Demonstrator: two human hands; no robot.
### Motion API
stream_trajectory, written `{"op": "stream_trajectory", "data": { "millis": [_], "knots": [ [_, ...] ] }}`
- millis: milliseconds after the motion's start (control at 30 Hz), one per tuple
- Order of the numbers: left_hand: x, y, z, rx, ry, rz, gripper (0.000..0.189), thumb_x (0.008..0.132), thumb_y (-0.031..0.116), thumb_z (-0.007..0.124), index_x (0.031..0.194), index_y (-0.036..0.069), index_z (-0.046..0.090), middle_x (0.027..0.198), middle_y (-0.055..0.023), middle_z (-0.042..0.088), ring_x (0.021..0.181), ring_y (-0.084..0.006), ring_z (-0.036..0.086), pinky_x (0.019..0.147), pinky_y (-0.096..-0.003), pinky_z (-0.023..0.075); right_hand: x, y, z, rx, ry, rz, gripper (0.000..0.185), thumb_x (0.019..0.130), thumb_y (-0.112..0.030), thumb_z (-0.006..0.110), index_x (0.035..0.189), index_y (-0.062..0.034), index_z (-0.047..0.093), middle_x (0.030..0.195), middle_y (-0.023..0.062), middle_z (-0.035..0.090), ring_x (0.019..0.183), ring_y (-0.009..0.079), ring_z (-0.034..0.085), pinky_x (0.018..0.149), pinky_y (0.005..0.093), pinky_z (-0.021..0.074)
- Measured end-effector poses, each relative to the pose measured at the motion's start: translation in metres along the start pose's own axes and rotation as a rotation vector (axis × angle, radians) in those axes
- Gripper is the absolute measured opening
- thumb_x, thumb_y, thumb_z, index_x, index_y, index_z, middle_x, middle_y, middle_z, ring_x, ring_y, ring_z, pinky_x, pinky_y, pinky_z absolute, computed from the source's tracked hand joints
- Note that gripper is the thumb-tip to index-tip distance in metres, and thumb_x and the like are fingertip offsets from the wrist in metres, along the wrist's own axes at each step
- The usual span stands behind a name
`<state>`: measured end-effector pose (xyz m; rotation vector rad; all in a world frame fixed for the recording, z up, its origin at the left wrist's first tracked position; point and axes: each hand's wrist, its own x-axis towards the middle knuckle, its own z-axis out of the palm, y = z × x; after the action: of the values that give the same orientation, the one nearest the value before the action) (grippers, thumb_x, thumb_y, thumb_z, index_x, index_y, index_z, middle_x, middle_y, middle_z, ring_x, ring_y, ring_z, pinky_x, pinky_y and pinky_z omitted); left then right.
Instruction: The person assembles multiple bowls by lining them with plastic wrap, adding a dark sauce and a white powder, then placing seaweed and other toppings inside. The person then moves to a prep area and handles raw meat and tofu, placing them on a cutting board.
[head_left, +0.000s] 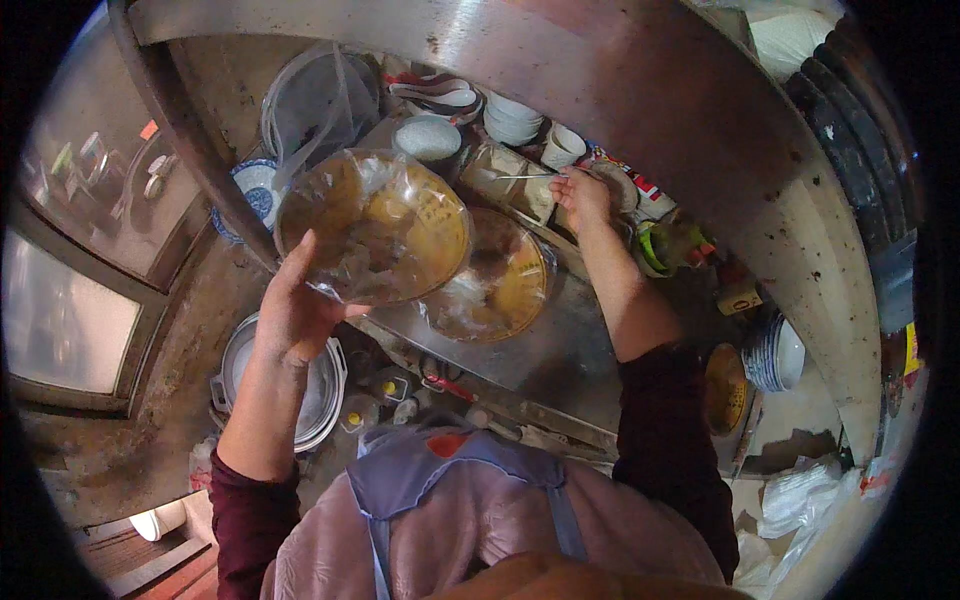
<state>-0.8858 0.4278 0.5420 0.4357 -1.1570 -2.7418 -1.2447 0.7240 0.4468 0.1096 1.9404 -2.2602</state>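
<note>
My left hand grips the near rim of a wide yellow-brown bowl lined with clear plastic film, held in the air. Partly behind it, a second film-lined bowl of the same kind rests on the metal counter. My right hand pinches a thin metal spoon, reaching over a divided seasoning box at the back of the counter. The spoon's tip is over a compartment with pale contents, too small to make out.
Stacked white bowls, a white cup and soup spoons stand behind the box. A broad metal shelf overhangs the far side. Bowls are stacked at right. A lidded pot stands below left, near a door frame.
</note>
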Motion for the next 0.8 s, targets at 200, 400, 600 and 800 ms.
{"op": "stream_trajectory", "data": {
  "millis": [200,400,600,800],
  "knots": [
    [0.026,-0.004,0.013,0.028,-0.073,-0.038,0.058,0.091,0.04,0.055,0.134,0.004,0.039,0.122,-0.0193,0.055,0.097,-0.036,0.063,0.069,-0.0416,0.06,-0.019,-0.028,0.002,0.086,0.013,-0.095,0.014,0.087,-0.014,0.059,0.094,-0.002,0.058,0.076,0.0119,0.062,0.065,0.0208,0.061,0.057,0.0313,0.0514],
    [0.04,-0.011,0.034,0.017,-0.064,-0.124,0.063,0.09,0.043,0.056,0.136,0.006,0.034,0.126,-0.0224,0.051,0.092,-0.0399,0.064,0.068,-0.0416,0.0601,-0.082,-0.094,0.013,0.126,-0.161,-0.328,0.021,0.096,-0.014,0.042,0.095,-0.0011,0.058,0.079,0.0109,0.063,0.065,0.0185,0.061,0.054,0.0301,0.0491],
    [0.019,-0.02,0.044,-0.065,-0.086,-0.122,0.06,0.09,0.041,0.057,0.136,0.009,0.036,0.129,-0.0162,0.051,0.104,-0.037,0.059,0.072,-0.0455,0.0583,-0.108,-0.121,-0.013,-0.062,-0.202,-0.573,0.021,0.095,-0.017,0.046,0.096,-0.0004,0.058,0.079,0.0109,0.063,0.063,0.0176,0.06,0.052,0.029,0.0481],
    [-0.076,-0.03,0.001,-0.149,0.07,-0.027,0.048,0.09,0.036,0.055,0.128,0.007,0.05,0.12,-0.0096,0.059,0.108,-0.0282,0.057,0.09,-0.047,0.0469,-0.056,-0.047,-0.02,-0.384,-0.053,-0.321,0.022,0.094,-0.019,0.05,0.098,0.0003,0.059,0.079,0.0109,0.063,0.061,0.0168,0.06,0.051,0.0279,0.0471]
  ]
}}
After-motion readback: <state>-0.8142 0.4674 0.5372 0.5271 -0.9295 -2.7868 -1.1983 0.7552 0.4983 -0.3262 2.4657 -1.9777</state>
